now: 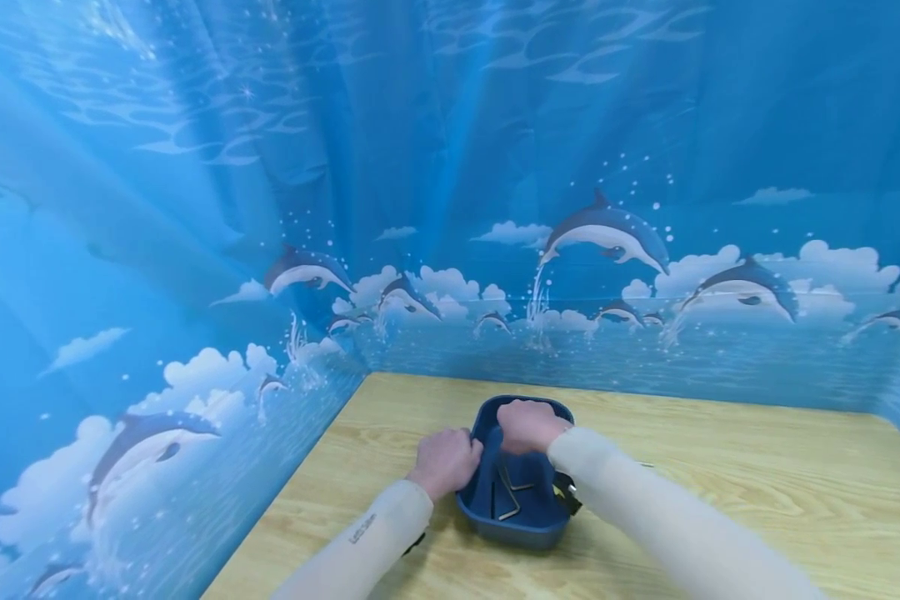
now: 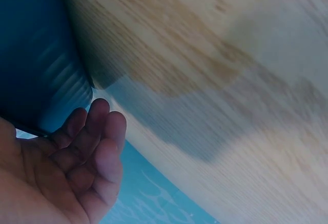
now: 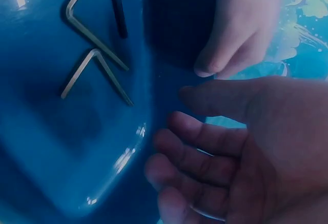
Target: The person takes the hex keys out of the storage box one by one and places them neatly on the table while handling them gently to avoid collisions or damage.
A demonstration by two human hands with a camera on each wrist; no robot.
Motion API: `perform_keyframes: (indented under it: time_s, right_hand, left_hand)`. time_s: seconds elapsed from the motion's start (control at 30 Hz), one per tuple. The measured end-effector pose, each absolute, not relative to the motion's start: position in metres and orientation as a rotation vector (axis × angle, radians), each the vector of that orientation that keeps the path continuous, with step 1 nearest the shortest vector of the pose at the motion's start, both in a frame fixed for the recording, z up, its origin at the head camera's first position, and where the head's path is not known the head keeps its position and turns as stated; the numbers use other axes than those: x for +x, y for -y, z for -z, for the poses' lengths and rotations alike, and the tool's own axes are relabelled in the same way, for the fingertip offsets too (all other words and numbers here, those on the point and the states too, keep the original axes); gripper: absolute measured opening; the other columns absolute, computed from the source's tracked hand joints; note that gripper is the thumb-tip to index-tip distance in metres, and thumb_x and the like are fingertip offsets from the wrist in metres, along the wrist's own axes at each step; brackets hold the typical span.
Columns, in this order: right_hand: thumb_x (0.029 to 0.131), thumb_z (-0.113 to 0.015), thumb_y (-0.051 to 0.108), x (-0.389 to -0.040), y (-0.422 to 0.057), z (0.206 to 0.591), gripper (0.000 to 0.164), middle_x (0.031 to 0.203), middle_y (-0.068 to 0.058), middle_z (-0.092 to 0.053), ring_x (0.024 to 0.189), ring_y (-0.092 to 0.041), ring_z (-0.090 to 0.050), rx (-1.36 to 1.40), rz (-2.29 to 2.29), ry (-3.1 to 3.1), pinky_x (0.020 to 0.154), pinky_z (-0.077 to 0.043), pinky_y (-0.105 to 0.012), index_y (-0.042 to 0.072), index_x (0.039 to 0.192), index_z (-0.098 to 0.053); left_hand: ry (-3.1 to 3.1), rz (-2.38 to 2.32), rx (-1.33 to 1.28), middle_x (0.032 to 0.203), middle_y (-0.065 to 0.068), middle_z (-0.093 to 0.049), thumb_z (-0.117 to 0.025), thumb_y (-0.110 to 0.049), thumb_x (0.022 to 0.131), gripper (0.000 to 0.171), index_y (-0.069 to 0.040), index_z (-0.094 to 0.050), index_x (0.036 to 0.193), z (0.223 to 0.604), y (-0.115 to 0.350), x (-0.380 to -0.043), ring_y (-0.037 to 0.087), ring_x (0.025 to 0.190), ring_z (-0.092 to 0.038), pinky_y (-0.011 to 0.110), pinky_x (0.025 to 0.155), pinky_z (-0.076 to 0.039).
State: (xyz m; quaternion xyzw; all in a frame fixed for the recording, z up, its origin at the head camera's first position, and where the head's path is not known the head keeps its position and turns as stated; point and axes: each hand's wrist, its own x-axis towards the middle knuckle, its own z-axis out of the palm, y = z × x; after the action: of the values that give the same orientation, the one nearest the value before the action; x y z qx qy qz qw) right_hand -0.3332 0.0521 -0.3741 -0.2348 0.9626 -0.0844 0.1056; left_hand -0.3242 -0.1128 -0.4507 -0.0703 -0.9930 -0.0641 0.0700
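Note:
A deep blue plastic box [image 1: 510, 533] with rounded corners stands on the table. My left hand [image 1: 444, 462] grips its left rim, thumb over the edge and fingers along the outer wall, as the left wrist view shows. Over the far part of the box is my right hand [image 1: 528, 427]; in the right wrist view its fingers are loosely bent with nothing visible between them. Its fingertips are close to the box wall; contact is unclear. On the box floor lie two brass-coloured L-shaped hex keys [image 3: 97, 55] [image 1: 508, 504] and a dark rod [image 3: 118, 8], partly out of frame.
The wood-grain table [image 1: 720, 500] extends to the right of the box. A black and yellow object [image 1: 566, 493] shows by the box's right edge, partly behind the right sleeve. A thin small piece [image 1: 646, 464] lies beyond the sleeve. Blue dolphin-print curtains [image 1: 450, 208] hang behind and left.

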Motion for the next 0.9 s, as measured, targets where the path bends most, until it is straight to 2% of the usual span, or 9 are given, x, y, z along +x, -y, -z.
perform_keyframes:
  time_s: [0.27, 0.43, 0.63, 0.77, 0.9]
  right_hand:
    - [0.097, -0.058, 0.014, -0.34, -0.043, 0.386, 0.013, 0.072, -0.003, -0.058, 0.061, -0.018, -0.055, -0.634, 0.21, -2.741, 0.058, -0.042, -0.035, 0.015, 0.085, -0.063]
    - [0.094, -0.063, 0.013, -0.345, -0.043, 0.395, 0.005, 0.078, -0.004, -0.063, 0.063, -0.019, -0.058, -0.579, 0.196, -2.674, 0.059, -0.044, -0.034, 0.015, 0.09, -0.064]
    - [0.086, -0.073, 0.011, -0.344, -0.045, 0.401, 0.009, 0.074, -0.004, -0.065, 0.06, -0.016, -0.057, -0.542, 0.196, -2.583, 0.058, -0.045, -0.031, 0.015, 0.081, -0.067]
    - [0.083, -0.079, 0.012, -0.342, -0.045, 0.4, 0.013, 0.076, -0.004, -0.066, 0.065, -0.016, -0.058, -0.496, 0.194, -2.57, 0.064, -0.048, -0.032, 0.015, 0.084, -0.066]
    - [0.082, -0.08, 0.011, -0.342, -0.044, 0.401, 0.014, 0.076, -0.004, -0.068, 0.068, -0.018, -0.06, -0.489, 0.179, -2.562, 0.07, -0.051, -0.034, 0.016, 0.084, -0.067]
  left_hand:
    - [3.005, 0.19, -0.216, 0.075, 0.006, -0.064, -0.042, -0.04, 0.102, 0.041, -0.015, -0.06, 0.075, 0.449, 0.113, -0.324, 0.025, 0.072, -0.065, 0.044, 0.062, -0.052]
    - [3.018, 0.19, -0.225, 0.071, 0.003, -0.059, -0.042, -0.04, 0.103, 0.041, -0.016, -0.059, 0.075, 0.449, 0.114, -0.323, 0.022, 0.066, -0.061, 0.042, 0.061, -0.051]
    - [3.022, 0.217, -0.221, 0.075, 0.005, -0.062, -0.042, -0.039, 0.103, 0.041, -0.016, -0.059, 0.075, 0.449, 0.114, -0.322, 0.023, 0.071, -0.064, 0.043, 0.064, -0.052]
    - [3.012, 0.236, -0.215, 0.076, 0.006, -0.063, -0.042, -0.039, 0.103, 0.04, -0.016, -0.059, 0.075, 0.449, 0.114, -0.322, 0.025, 0.074, -0.066, 0.044, 0.065, -0.052]
    - [3.015, 0.25, -0.218, 0.072, 0.003, -0.059, -0.041, -0.039, 0.103, 0.041, -0.017, -0.058, 0.073, 0.448, 0.114, -0.322, 0.023, 0.071, -0.063, 0.043, 0.064, -0.051]
